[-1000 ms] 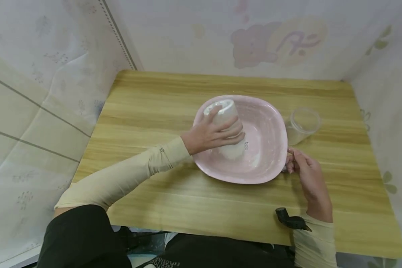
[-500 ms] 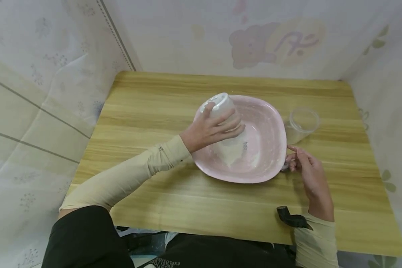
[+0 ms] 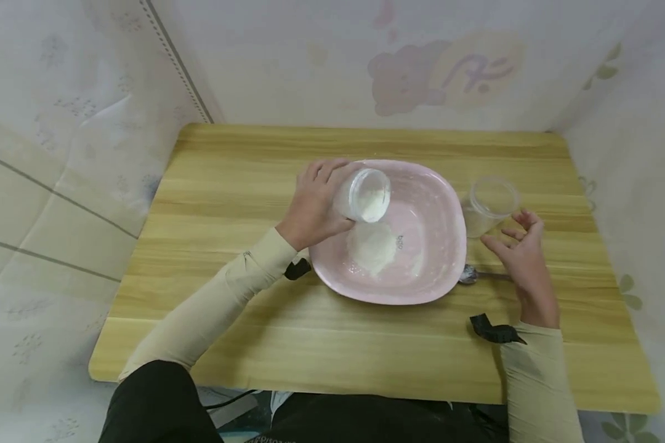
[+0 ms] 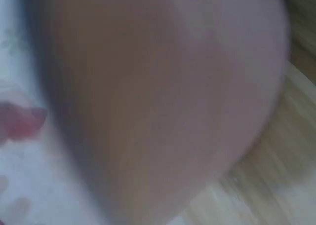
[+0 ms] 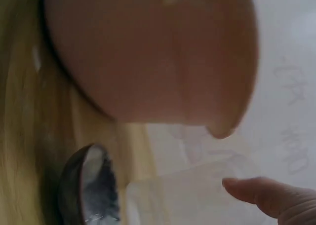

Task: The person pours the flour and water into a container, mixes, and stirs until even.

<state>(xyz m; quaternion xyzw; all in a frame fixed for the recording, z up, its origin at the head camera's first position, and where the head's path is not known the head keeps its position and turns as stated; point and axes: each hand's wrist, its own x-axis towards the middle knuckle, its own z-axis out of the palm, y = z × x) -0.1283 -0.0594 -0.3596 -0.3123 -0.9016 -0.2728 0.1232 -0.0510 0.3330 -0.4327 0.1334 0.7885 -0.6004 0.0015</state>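
Fingers of the left hand [image 3: 313, 206] bent round a clear cylindrical plastic jar [image 3: 346, 197], thumb on its near side. Jar sits tilted over the left part of a pale pink, rounded plastic basin [image 3: 429, 249], round mouth facing up and to the right. Fine white powder [image 3: 372, 207] visible through the mouth. Whether jar and rim touch: cannot tell.

On the basin floor, left of some small dark lettering [image 3: 400, 242], lies a loose white powder heap [image 3: 372, 247], below the jar's mouth as seen from the head.

Right hand [image 3: 525, 255] has thumb and fingers parted and loosely bent, nothing in its hold. It lies just beside a transparent, straight-sided plastic container [image 3: 476, 220], which stands near the basin's right side. Contact between thumb and container cannot be told, even from the right wrist.

Metal spoon [image 3: 468, 274] on the pale striped wooden table [image 3: 266, 351]: bowl close to the basin's near right side, whitish residue in it, handle running off behind the right hand.

Cream sleeves [image 3: 210, 314] on both forearms. Behind the table, a pale wall covering [image 3: 288, 74] with a faded bear print [image 3: 401, 80]. Left wrist view mostly blurred skin.
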